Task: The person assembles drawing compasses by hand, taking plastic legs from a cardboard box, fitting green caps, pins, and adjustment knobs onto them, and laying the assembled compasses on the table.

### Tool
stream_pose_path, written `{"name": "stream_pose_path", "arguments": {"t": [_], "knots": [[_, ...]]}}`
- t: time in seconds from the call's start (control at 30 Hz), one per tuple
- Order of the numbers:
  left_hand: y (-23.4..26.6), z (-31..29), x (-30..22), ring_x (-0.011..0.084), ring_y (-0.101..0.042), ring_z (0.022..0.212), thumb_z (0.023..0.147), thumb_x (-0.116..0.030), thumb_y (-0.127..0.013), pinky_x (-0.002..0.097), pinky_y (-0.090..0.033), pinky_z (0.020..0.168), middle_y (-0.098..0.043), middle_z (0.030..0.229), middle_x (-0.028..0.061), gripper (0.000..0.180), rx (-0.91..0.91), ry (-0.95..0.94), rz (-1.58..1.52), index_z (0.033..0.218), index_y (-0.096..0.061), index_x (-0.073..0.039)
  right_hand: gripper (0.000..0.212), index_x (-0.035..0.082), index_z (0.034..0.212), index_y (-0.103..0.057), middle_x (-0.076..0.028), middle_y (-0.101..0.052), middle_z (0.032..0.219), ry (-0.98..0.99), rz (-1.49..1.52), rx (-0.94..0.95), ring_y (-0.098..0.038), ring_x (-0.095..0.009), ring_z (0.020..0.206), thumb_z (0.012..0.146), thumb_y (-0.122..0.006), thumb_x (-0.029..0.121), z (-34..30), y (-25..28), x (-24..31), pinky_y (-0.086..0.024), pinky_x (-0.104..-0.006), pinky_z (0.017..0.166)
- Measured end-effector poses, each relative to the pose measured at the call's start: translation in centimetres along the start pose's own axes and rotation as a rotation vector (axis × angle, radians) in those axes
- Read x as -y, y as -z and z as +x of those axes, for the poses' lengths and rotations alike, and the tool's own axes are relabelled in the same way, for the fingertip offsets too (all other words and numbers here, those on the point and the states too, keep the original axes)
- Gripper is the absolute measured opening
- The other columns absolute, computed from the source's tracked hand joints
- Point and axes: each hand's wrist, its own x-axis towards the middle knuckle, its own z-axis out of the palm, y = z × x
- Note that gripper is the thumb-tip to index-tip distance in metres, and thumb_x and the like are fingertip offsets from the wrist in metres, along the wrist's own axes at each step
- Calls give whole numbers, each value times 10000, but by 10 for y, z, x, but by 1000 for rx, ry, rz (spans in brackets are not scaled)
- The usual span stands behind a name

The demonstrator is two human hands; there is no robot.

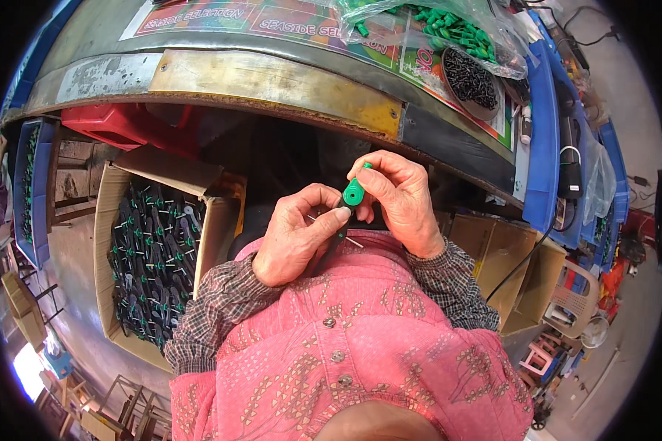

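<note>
In front of my pink shirt, both my hands are closed around one small piece of work. My right hand (401, 195) pinches the narrow upper end of a green plastic piece (353, 193) with a round, ringed head and a hole in its middle. My left hand (298, 228) has its thumb and forefinger at the lower edge of that head. Beneath the left fingers a dark part with a thin metal pin (355, 242) shows partly; the rest of it is hidden by the hand.
An open cardboard box (104, 250) at left holds many black-and-green parts with metal pins. On the workbench (272, 81) ahead lie a plastic bag of green pieces (456, 33) and a bowl of small black screws (469, 79). Blue bins (544, 132) and another carton (529, 283) stand at right.
</note>
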Motion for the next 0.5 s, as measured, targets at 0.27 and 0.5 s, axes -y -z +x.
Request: {"name": "stream_pose_path", "arguments": {"t": [0.27, 0.5], "knots": [[2, 2, 6, 6, -425, 547, 925, -86, -631, 184, -319, 467, -577, 747, -24, 116, -38, -10, 36, 992, -608, 6, 182, 0, 952, -637, -27, -635, 741, -21, 15, 22, -583, -67, 563, 959, -607, 179, 3, 3, -10, -470, -198, 495], [4, 3, 7, 8, -444, 600, 918, -81, -639, 184, -339, 502, -587, 754, -25, 116, -48, 24, 6, 982, -614, 12, 182, -9, 946, -637, -39, -633, 725, -30, 16, 12, -586, -79, 552, 959, -598, 168, 4, 2, -13, -483, -207, 502]]}}
